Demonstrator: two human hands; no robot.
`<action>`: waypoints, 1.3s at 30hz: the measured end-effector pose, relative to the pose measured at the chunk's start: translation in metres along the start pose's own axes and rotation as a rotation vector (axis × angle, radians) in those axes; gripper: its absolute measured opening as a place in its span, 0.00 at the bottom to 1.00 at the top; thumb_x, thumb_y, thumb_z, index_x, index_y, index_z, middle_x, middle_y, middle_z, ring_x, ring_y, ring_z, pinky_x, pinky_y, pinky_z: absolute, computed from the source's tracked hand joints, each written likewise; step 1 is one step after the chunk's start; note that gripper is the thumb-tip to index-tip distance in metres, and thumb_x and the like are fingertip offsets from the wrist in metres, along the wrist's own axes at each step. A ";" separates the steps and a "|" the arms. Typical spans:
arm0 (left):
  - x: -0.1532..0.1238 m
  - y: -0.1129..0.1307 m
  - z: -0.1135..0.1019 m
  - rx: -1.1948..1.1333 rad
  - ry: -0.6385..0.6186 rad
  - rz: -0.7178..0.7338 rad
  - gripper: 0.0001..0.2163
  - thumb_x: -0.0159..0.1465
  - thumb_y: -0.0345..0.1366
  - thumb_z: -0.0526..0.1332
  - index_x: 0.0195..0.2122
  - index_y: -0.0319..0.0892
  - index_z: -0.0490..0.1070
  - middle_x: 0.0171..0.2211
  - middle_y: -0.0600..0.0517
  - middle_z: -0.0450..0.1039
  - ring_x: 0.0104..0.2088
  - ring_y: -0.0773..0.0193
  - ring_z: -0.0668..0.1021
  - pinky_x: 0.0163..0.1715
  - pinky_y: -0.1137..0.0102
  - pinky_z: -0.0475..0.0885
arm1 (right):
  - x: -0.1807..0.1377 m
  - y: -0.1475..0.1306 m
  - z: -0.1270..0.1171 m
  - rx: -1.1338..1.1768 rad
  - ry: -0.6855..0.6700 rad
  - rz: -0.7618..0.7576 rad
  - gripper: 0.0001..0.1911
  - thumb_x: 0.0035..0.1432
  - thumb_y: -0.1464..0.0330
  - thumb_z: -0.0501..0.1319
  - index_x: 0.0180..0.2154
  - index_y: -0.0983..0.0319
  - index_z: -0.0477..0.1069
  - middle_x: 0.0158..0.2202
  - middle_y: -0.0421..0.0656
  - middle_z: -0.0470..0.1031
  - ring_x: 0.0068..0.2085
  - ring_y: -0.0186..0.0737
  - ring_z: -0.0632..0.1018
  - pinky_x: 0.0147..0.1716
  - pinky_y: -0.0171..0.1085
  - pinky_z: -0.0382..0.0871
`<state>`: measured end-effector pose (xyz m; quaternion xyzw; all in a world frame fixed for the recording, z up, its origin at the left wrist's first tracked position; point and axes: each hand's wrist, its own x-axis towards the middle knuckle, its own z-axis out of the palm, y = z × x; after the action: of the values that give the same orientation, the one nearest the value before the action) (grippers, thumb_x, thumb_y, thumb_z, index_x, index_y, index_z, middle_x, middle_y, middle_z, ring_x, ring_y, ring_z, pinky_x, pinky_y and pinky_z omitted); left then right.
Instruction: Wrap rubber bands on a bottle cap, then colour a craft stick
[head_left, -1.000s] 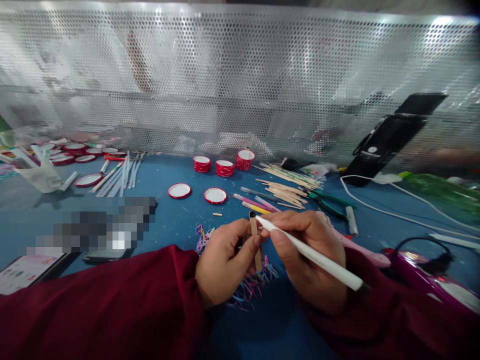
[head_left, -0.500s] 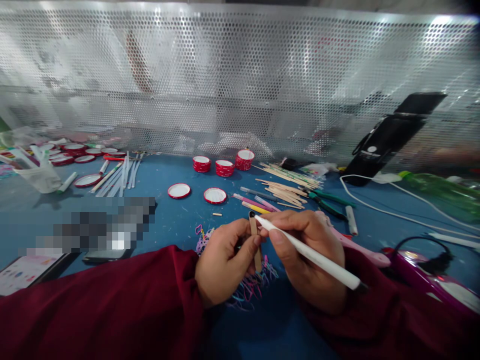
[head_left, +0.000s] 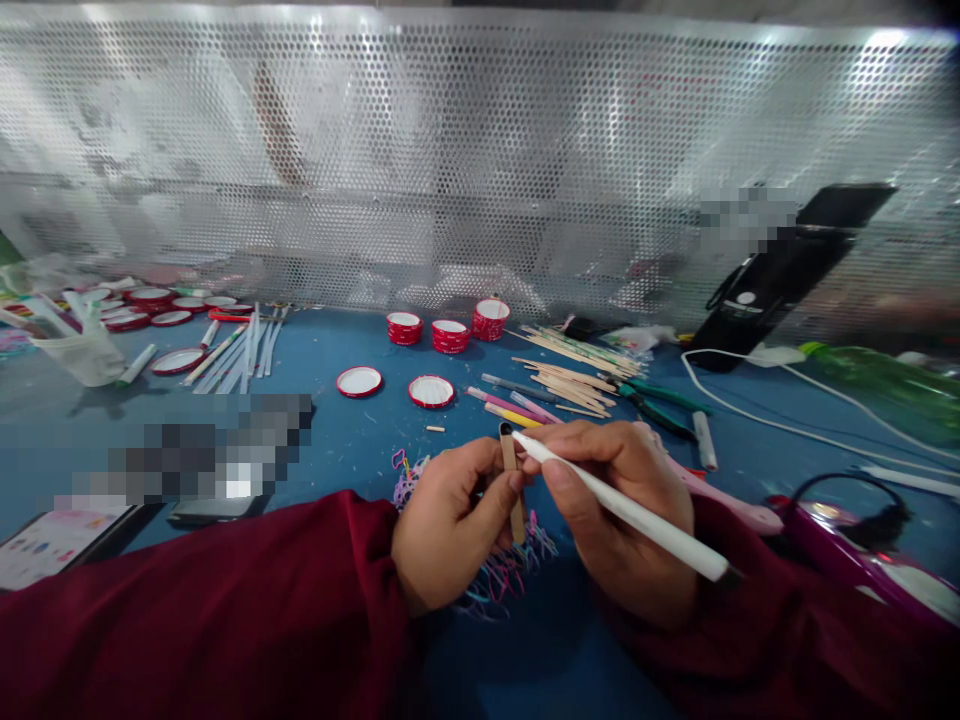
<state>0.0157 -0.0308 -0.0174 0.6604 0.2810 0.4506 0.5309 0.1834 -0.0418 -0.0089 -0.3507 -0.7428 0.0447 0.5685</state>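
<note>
Well, my left fingers (head_left: pixel 496 506) pinch a wooden stick (head_left: pixel 510 457) over a tangle of coloured strands (head_left: pixel 538 538) on the bench (head_left: pixel 367 435), my right fingers (head_left: pixel 589 440) hold a white pen (head_left: pixel 645 520), its tip at the stick's dark end, and far to my left a white cup (head_left: pixel 86 362) holds several pens (head_left: pixel 75 310)

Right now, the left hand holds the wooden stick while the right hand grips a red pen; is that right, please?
Not red: the head view shows the right hand gripping a white pen, the left hand holding the wooden stick.
</note>
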 end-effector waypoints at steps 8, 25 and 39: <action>-0.002 0.001 0.000 0.021 0.009 0.009 0.11 0.71 0.41 0.56 0.33 0.42 0.66 0.21 0.56 0.69 0.18 0.71 0.70 0.20 0.76 0.66 | 0.000 0.000 0.001 0.014 0.005 0.008 0.08 0.62 0.71 0.64 0.43 0.55 0.71 0.40 0.41 0.81 0.42 0.43 0.83 0.36 0.39 0.80; -0.001 0.002 0.000 0.017 0.011 0.008 0.11 0.72 0.41 0.56 0.34 0.41 0.66 0.21 0.56 0.69 0.19 0.71 0.70 0.21 0.76 0.66 | -0.002 0.001 -0.001 0.078 -0.010 0.029 0.10 0.61 0.73 0.65 0.44 0.56 0.71 0.41 0.40 0.80 0.42 0.40 0.81 0.43 0.39 0.77; -0.002 0.000 0.000 0.008 0.006 -0.003 0.11 0.71 0.41 0.56 0.33 0.42 0.65 0.22 0.56 0.69 0.19 0.70 0.70 0.21 0.75 0.66 | 0.000 0.002 0.000 -0.012 -0.005 0.009 0.09 0.61 0.72 0.65 0.43 0.55 0.72 0.40 0.41 0.81 0.41 0.42 0.83 0.39 0.40 0.78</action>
<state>0.0150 -0.0325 -0.0176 0.6608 0.2855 0.4508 0.5279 0.1848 -0.0404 -0.0103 -0.3573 -0.7428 0.0436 0.5645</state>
